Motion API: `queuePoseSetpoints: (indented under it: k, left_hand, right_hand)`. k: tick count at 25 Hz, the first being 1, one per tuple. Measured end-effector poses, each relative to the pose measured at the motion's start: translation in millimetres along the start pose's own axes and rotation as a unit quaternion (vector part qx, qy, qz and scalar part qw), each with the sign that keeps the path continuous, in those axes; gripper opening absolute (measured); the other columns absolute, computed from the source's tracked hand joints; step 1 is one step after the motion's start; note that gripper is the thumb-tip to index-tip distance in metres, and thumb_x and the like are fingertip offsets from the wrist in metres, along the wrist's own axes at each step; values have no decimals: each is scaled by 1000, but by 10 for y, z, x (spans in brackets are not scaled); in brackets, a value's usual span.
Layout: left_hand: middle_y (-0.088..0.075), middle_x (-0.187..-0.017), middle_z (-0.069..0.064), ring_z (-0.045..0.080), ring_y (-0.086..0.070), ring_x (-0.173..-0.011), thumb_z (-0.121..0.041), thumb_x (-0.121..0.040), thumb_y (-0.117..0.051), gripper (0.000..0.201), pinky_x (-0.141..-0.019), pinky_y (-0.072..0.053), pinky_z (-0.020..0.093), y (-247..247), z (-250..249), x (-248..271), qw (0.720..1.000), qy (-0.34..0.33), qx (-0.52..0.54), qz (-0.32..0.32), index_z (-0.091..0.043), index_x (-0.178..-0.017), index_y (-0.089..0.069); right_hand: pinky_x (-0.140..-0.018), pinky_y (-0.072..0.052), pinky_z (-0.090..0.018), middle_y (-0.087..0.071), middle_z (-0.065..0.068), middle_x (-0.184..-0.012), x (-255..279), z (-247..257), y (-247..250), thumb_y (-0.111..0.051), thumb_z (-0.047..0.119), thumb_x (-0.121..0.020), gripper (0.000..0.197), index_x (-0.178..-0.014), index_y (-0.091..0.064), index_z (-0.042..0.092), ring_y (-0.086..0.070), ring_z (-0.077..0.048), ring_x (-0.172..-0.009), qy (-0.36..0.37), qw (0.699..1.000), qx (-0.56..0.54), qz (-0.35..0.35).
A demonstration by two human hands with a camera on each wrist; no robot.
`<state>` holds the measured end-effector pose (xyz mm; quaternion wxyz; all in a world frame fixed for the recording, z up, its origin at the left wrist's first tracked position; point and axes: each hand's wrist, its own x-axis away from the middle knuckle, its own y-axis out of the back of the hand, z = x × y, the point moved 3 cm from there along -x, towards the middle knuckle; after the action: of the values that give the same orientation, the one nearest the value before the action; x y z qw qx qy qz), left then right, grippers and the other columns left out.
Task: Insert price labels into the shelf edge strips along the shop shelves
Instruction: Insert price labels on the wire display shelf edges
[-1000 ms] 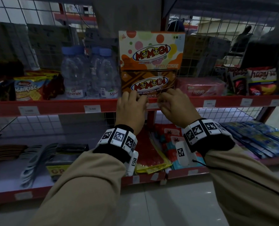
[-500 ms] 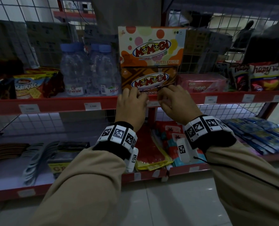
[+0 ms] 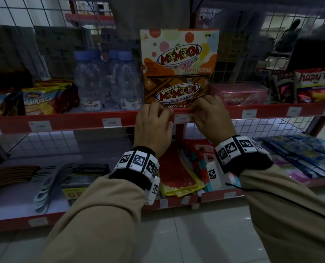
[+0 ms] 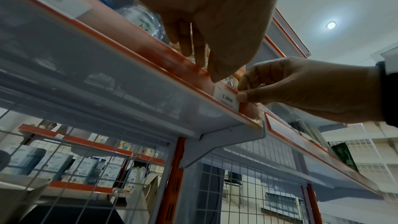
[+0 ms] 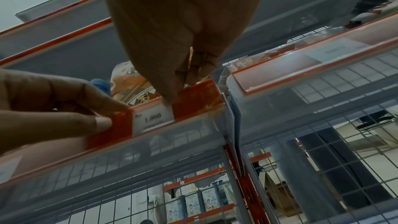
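A white price label point(image 3: 182, 118) reading 1.000 sits in the red shelf edge strip point(image 3: 81, 123) below the chocolate Momogi box point(image 3: 176, 92). My right hand point(image 3: 193, 114) pinches the label's upper right corner, seen on the label point(image 4: 226, 100) from the left wrist view. My left hand point(image 3: 167, 115) grips the strip just left of the label point(image 5: 152, 120), with the thumb point(image 5: 101, 123) on the strip's front and a finger on its top edge. The label's lower edge is down in the strip point(image 5: 193, 98). It lies near the strip's right end.
Water bottles point(image 3: 108, 86) and snack packs point(image 3: 36, 103) stand left of the Momogi boxes, and wafer packs point(image 3: 241, 95) stand to the right. More labels point(image 3: 112, 122) sit along the strip. A red upright post point(image 4: 172, 176) and wire mesh lie below. The lower shelf point(image 3: 224, 194) holds packets.
Both hands stay at the same spot on the strip. Their fingers have shifted slightly around the label, which now shows more clearly between them.
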<state>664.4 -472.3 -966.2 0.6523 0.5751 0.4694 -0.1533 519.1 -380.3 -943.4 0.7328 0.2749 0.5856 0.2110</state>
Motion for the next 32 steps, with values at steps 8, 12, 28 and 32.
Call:
queuePoseSetpoints:
  k: [8, 12, 28, 32]
  left_hand:
    - [-31, -151, 12, 30, -27, -140, -20, -85, -45, 59, -115, -19, 46, -169, -49, 345, 995, -16, -65, 69, -12, -143, -39]
    - [-21, -156, 10, 26, -15, -145, -20, -84, -44, 62, -118, -11, 45, -444, -126, 803, 992, -7, -58, 113, -14, -145, -35]
    - [-9, -159, -1, 19, -8, -145, -21, -94, -38, 63, -117, -10, 36, -1370, -276, 2480, 902, 32, -4, 431, -17, -151, -14]
    - [-14, -157, -1, 20, -12, -143, -22, -93, -39, 62, -115, -13, 37, -1380, -258, 2449, 906, 31, -6, 421, -18, -150, -17]
  right_hand:
    - [-77, -40, -31, -59, -12, -95, 186, -98, -80, -68, 10, -81, 10, -88, -63, 5, -51, -29, -94, -18, 1000, -14, -21]
    - [-72, -37, -26, -58, -5, -90, 663, -137, -340, -66, 14, -83, 7, -88, -62, 11, -50, -18, -86, -20, 998, -64, 8]
    - [-83, -46, -35, -58, -12, -122, 2803, -385, -1409, -63, 14, -84, 60, -139, -40, 12, -55, -32, -108, -269, 927, -104, 241]
    - [-81, -46, -33, -62, -14, -121, 2819, -365, -1442, -62, 17, -87, 67, -146, -32, 15, -60, -33, -104, -314, 917, -113, 217]
